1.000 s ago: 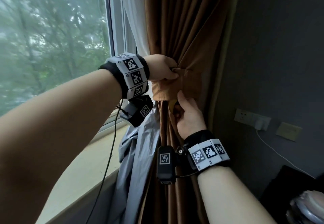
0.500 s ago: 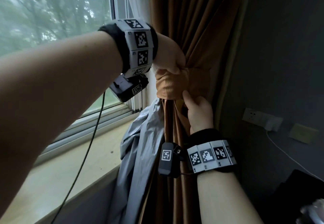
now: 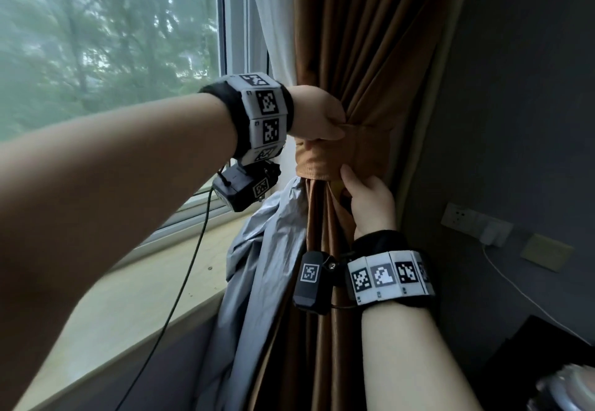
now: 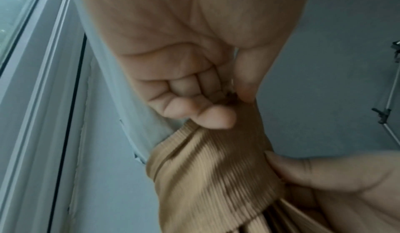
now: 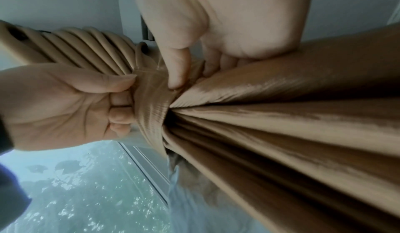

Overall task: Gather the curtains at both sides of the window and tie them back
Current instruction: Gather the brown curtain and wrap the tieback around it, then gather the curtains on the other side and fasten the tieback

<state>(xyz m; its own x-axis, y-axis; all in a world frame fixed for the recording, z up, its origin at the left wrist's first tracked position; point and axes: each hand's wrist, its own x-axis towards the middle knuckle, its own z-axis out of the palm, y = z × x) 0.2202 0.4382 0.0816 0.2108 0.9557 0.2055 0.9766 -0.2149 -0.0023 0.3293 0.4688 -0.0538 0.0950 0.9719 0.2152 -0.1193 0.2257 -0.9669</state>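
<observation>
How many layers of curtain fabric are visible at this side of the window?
3. A white sheer hangs nearest the glass; a brown curtain, gathered by the tieback band, is beside it; grey lining spills out below the band. More may be hidden inside the folds.

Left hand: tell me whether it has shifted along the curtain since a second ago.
No. The left hand still grips the top edge of the tieback, equally far up-left of the wall socket.

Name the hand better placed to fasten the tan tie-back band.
Probably left. The left hand already pinches the ribbed tan tie-back band's upper end, while the right hand steadies it from below.
</observation>
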